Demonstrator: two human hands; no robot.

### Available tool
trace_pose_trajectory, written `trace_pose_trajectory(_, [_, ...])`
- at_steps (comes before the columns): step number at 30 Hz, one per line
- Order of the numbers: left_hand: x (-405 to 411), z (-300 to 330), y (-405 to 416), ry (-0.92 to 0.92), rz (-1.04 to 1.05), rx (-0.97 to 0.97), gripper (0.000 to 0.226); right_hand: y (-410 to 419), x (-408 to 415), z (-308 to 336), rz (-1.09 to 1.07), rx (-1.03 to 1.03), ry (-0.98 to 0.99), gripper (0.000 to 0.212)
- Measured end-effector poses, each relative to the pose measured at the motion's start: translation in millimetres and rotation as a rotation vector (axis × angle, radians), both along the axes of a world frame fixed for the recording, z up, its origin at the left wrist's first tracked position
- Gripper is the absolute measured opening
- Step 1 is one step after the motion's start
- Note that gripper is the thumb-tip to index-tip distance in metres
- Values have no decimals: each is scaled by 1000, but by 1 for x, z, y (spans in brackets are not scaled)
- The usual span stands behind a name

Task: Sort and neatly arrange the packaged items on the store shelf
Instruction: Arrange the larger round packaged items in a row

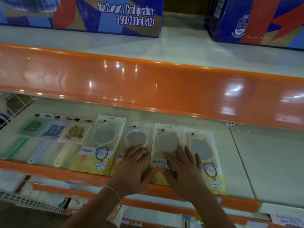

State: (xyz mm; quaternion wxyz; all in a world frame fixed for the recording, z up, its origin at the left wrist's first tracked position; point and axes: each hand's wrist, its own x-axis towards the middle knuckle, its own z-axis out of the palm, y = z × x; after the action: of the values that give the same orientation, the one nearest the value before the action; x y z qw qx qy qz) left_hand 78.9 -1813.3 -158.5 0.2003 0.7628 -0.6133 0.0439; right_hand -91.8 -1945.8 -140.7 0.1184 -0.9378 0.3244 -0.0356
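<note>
We are lining up the mirror packs on the shelf point(243, 163). Our left hand point(134, 163) lies flat on the blue mirror pack point(135, 139) and our right hand point(182, 167) lies flat, fingers spread, on the pink mirror pack point(166, 139). Next, we think, we slide them straight, side by side.

Soft, dim indoor light with a greenish cast. Overhead lamps throw white glare streaks along the glossy orange shelf edge point(164, 83) across mid-frame. Wide-angle bending curves the shelf lines toward the edges. Upper left corner smears with blur; the hands and lower corners look soft.
</note>
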Motion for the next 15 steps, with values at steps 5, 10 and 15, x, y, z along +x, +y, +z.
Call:
trace_pose_trajectory(5, [0,0,0,9,-2,-1,49,1,2,-4,14,21,24,79])
trace_pose_trajectory(10, [0,0,0,19,-7,-12,46,2,3,-1,12,37,39,86])
trace_pose_trajectory(15, [0,-1,-1,11,-10,-11,45,2,4,1,18,34,36,84])
